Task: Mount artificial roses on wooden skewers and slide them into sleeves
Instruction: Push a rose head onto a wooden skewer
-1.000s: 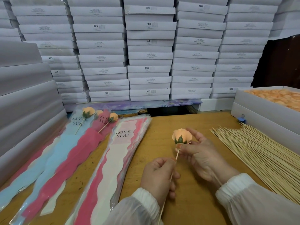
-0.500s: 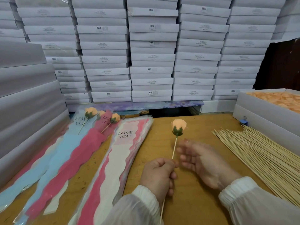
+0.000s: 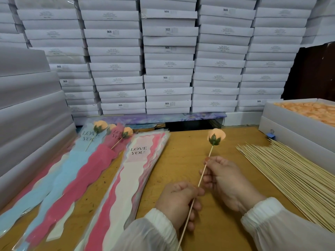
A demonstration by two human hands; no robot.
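Observation:
A peach artificial rose (image 3: pixel 216 136) with a green calyx sits on top of a thin wooden skewer (image 3: pixel 201 179) that slants up over the wooden table (image 3: pixel 183 153). My left hand (image 3: pixel 178 201) grips the skewer's lower part. My right hand (image 3: pixel 223 180) pinches the skewer higher up, a little below the rose. A stack of pink and white "LOVE YOU" sleeves (image 3: pixel 134 171) lies to the left of my hands. Further left, sleeved roses (image 3: pixel 100 126) lie on blue and red sleeves (image 3: pixel 79 171).
A big pile of loose skewers (image 3: pixel 288 178) lies on the right. Behind it stands a white box of peach roses (image 3: pixel 311 110). Stacked white boxes (image 3: pixel 168 57) wall off the back and left. A blue binder clip (image 3: pixel 271 135) sits by the box.
My right hand let go of the rose head, opened briefly, and now pinches the skewer below the rose. The rose on its skewer stands higher and tilts to the right.

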